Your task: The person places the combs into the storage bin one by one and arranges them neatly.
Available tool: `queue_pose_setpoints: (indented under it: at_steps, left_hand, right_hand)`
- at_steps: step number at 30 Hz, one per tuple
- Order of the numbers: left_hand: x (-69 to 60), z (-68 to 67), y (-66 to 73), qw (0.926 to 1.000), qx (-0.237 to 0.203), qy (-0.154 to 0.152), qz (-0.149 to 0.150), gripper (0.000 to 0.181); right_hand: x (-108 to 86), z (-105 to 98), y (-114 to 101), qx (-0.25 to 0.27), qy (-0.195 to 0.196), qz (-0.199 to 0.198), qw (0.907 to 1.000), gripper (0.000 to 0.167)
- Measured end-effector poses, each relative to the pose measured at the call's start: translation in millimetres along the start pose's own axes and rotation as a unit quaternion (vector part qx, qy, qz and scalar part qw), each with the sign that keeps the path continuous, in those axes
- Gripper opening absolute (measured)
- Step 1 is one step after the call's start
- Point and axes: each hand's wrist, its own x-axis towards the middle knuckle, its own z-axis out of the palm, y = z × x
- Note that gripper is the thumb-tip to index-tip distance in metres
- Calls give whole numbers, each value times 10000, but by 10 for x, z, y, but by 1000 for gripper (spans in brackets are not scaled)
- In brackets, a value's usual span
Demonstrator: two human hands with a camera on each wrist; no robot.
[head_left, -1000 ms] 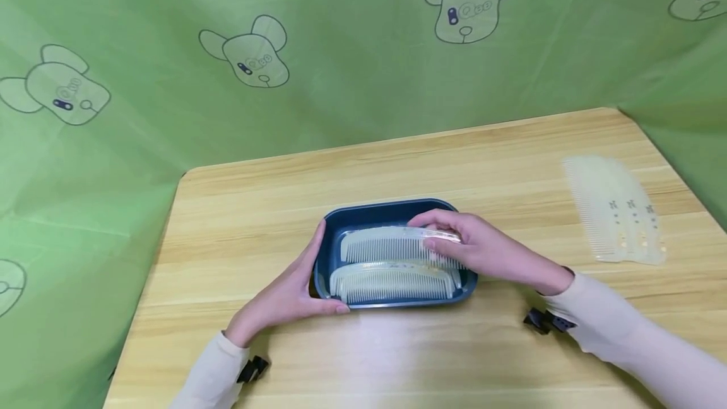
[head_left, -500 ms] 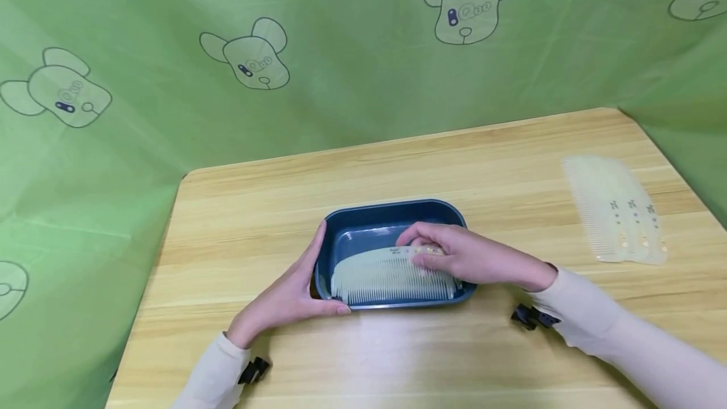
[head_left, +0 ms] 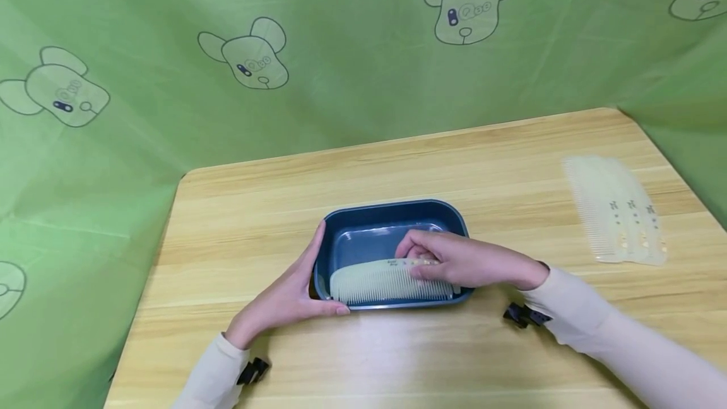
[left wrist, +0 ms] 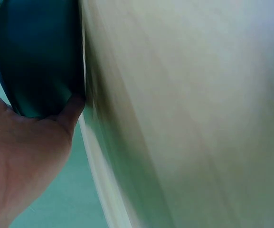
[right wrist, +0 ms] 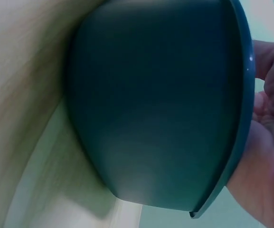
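Note:
A dark blue tray (head_left: 369, 245) stands on the table, with pale translucent combs (head_left: 375, 283) lying along its near side, teeth toward the near wall. My left hand (head_left: 289, 289) grips the tray's left end, thumb on the near rim and fingers along the left side; the left wrist view shows the thumb against the tray wall (left wrist: 42, 57). Reaching in over the right end, my right hand (head_left: 466, 260) pinches the top comb between thumb and curled fingers. In the right wrist view the tray's outer wall (right wrist: 155, 104) hides the comb from sight, with my right hand (right wrist: 269, 133) behind the rim.
On the right of the wooden table (head_left: 255, 207), several similar combs (head_left: 613, 213) lie overlapped in a fan. A green cloth (head_left: 363, 68) with bear-head drawings hangs behind the table and at its sides.
My right hand has moved toward the near side of the tray, bringing the pinched comb down over the combs there. My left hand has stayed on the tray; the fanned combs have not moved.

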Motion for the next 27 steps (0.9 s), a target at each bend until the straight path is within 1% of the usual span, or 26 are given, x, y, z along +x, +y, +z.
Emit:
queue_pose_setpoints:
  at_steps: [5,8,10,17,21,27]
  left_hand:
    - [-3,5,0,10000,-28,-25,-31,144]
    - [-4,3,-2,10000,-17,-8,-38,144]
    - [-2,4,-9,10000,-4,5,9,144]
    - [5,5,-19,10000,0,-2,12,144]
    - [5,2,-15,10000,2,11,35,144]
    - [0,-2,-11,10000,-11,-3,-12,144]
  right_hand:
    - [9,17,15,-234,37,-9,9997,18]
    - [19,41,25,-370,136,-59,9992,16]
    - [27,57,24,-441,212,-72,9988,15]
    - [56,82,8,-742,426,-12,9963,13]
    - [61,85,5,-768,455,18,9960,13]
    - [90,102,-10,-755,509,113,9958,14]
